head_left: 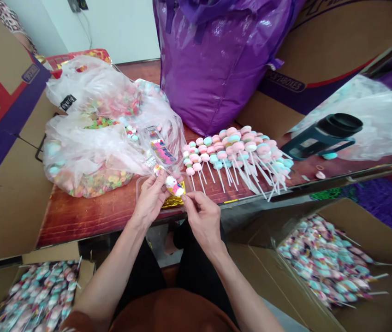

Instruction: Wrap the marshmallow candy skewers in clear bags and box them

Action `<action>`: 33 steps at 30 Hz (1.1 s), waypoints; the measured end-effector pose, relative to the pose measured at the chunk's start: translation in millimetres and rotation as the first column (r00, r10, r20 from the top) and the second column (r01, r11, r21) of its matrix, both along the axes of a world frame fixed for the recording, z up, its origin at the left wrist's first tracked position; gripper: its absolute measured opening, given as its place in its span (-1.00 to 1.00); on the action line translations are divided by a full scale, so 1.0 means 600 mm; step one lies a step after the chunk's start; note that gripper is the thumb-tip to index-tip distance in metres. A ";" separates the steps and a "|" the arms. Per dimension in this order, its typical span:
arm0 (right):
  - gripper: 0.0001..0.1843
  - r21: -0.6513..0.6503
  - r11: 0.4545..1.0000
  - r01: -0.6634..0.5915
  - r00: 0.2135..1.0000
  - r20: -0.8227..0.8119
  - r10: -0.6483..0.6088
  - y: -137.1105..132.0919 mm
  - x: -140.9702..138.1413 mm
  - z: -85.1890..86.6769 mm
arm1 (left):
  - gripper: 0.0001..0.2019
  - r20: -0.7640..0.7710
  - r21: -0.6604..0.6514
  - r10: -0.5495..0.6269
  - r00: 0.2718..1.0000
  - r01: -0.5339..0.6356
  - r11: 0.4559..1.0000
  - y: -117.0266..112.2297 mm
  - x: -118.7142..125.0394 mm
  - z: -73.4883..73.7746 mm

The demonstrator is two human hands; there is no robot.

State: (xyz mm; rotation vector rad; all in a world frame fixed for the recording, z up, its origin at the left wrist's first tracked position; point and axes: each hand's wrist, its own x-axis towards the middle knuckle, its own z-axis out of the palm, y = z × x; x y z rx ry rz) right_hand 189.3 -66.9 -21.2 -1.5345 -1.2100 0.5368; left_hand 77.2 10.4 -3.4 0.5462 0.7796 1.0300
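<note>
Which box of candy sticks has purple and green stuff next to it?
The open cardboard box at lower right: purple and green stringy stuff shows just beyond its edge. The other candy box, at lower left, shows none beside it.

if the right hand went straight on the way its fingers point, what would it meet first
The small white-and-pink piece right at the right hand's fingertips, then probably the left hand, though depth is unclear from one view.
</note>
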 end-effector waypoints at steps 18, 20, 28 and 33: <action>-0.69 -0.126 0.975 -0.185 0.975 -0.148 0.166 -0.009 -0.004 0.021 | -0.57 -0.025 0.082 -0.008 1.000 0.010 0.997 -0.010 0.000 0.006; -0.70 -0.093 0.984 -0.149 0.973 -0.190 0.129 -0.006 -0.018 0.018 | -0.58 -0.026 0.080 -0.003 1.000 0.005 0.997 -0.019 0.005 0.004; -0.67 -0.090 0.990 -0.106 0.912 -0.407 0.061 0.010 -0.051 0.019 | -0.70 0.027 0.018 -0.047 0.999 0.047 0.999 -0.042 -0.008 0.008; -0.76 -0.104 0.979 -0.174 0.799 -0.597 0.079 -0.001 -0.096 0.028 | -0.79 -0.041 0.047 0.064 0.997 -0.062 0.997 -0.070 -0.046 0.019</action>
